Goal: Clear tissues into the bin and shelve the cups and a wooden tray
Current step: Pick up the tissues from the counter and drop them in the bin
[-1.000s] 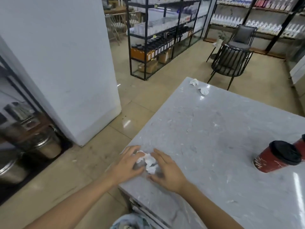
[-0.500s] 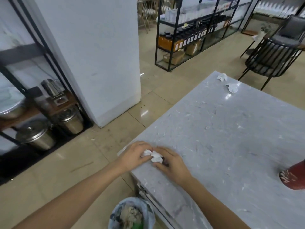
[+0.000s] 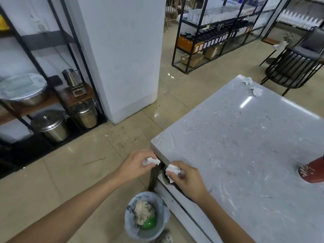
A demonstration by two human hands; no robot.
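Two crumpled tissues are off the counter [image 3: 245, 146] right now, one in each hand. The left hand [image 3: 135, 166] has its grip closed around one tissue [image 3: 151, 161], held out past the counter's near corner over the floor. The right hand [image 3: 188, 179] is pinched shut on the other tissue [image 3: 172, 170], right at the counter's edge. The bin [image 3: 146, 218] sits on the floor below and a bit toward the person, tucked against the counter's side, lined with a bag and already holding some paper waste and something green.

So I'd say this is the tissue-clearing step, mid-carry, drop not yet done. Next move looks simple: bring both hands down and in over the bin's mouth, then let go. The mouth isn't huge, and tissue is light, so releasing low seems smarter than tossing.

Still plenty left after that. Two more tissues [image 3: 252, 86] lie at the far corner of the counter, near each other. A red cup [image 3: 313, 172] stands at the right edge of view, partly cut off. I can't spot the wooden tray anywhere. A metal shelf [image 3: 35, 95] with steel pots is off to the left.
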